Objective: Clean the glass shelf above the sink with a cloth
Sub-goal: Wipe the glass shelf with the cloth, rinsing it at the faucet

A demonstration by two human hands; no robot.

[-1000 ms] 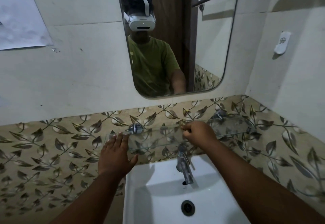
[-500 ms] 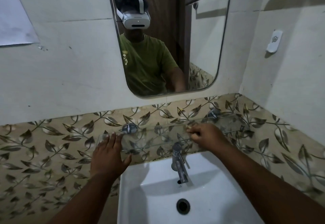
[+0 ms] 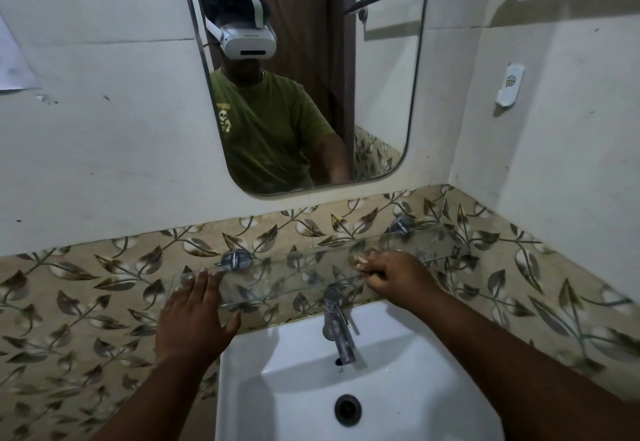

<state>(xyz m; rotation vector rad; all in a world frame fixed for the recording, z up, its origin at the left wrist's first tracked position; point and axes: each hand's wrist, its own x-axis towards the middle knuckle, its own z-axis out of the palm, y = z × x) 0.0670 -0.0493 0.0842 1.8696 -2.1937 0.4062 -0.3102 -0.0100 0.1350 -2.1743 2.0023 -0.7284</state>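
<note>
Wall-mounted glass shelf (image 3: pixel 304 274), both hands' fingers (image 3: pixel 199 285) on it.

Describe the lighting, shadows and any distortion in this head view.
Head view: dim and flat, no strong glare; the glass shelf is nearly invisible against the leaf tiles, shown mainly by its edges; soft shadows fall beside the white wall fitting and in the sink; wide-angle bending curves the mirror edges; the right hand looks slightly soft.

A single head-worn wide-angle camera looks forward and down from close in front of the sink (image 3: pixel 415 388), facing the wall. The shelf (image 3: pixel 294 278) sits mid-frame, both forearms reach in from the bottom edge, and the mirror (image 3: pixel 381 94) above reflects the headset (image 3: pixel 247 41).
</note>
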